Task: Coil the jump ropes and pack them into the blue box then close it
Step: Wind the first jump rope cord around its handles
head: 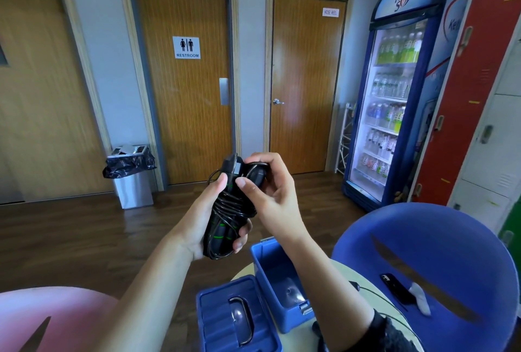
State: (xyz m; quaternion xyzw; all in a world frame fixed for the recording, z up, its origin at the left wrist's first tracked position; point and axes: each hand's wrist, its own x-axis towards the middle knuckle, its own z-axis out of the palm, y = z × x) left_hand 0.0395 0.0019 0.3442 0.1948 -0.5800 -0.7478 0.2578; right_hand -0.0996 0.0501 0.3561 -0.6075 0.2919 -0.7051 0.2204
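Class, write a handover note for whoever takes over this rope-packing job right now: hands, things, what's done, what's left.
Left hand grips the jump rope, its cord wound round the handles.
Right hand pinches the top end of the bundle.
Blue box stands open on the table. The lid lies beside it, handle up.
Done: this rope looks nearly coiled.
Left: secure the end, put the rope in the box, coil any others, fit the lid. No rope shows in the box yet.
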